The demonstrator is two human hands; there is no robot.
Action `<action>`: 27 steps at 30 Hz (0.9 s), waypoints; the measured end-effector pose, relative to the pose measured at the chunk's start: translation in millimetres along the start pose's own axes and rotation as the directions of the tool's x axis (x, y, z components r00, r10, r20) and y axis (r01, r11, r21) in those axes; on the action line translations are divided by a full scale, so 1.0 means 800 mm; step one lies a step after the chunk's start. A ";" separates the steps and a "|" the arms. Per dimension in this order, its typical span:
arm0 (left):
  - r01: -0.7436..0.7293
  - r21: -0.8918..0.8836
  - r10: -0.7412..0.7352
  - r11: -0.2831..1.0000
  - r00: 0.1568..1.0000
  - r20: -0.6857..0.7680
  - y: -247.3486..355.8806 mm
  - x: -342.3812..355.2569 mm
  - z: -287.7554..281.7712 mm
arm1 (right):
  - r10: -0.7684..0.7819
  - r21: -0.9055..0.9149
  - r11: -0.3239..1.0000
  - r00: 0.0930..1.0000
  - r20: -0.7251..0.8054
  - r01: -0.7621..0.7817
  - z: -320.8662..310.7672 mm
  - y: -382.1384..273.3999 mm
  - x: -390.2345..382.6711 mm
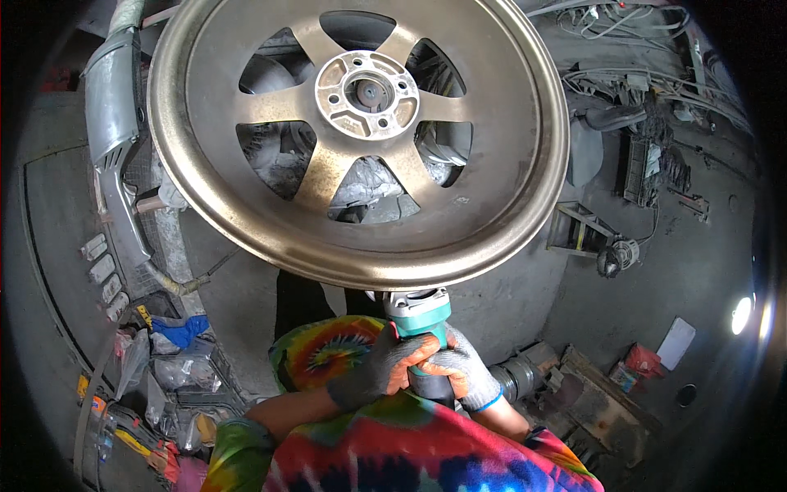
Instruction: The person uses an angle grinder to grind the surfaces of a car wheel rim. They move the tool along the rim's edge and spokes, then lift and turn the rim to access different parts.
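Teal power tool (423,318): left hand (379,367), right hand (467,369) gripping, fingers (412,353) curled tight around body, near bronze wheel (332,172)

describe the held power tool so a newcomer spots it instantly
Start at the bronze alloy wheel, top centre. Below its lower rim, the gloved left hand and right hand grip the power tool. Its silver-topped teal casing sets it apart from the bronze wheel.

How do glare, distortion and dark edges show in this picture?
Head view: bright spots glare at far right; head view: edges bow at left, corners go black; head view: wheel lip gleams, left hand and right hand look reasonably sharp.
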State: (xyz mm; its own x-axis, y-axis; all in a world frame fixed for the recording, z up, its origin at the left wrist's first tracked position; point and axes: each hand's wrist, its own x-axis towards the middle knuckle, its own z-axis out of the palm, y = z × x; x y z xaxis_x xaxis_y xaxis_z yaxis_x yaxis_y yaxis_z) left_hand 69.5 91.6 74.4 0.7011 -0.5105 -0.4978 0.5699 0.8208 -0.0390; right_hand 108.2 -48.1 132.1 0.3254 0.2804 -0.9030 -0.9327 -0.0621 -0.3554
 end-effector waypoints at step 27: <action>0.072 -0.073 -0.073 0.995 0.997 -0.005 -0.011 0.003 -0.006 | -0.004 0.081 0.997 0.995 0.099 -0.004 -0.005 -0.002 0.006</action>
State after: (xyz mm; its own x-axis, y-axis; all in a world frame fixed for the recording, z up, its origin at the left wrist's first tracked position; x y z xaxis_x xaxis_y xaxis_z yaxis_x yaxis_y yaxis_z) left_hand 64.1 84.0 69.0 0.6557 -0.5674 -0.4980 0.5860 0.7985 -0.1382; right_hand 111.9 -50.2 127.7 0.3121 0.3742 -0.8732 -0.9435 0.0142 -0.3311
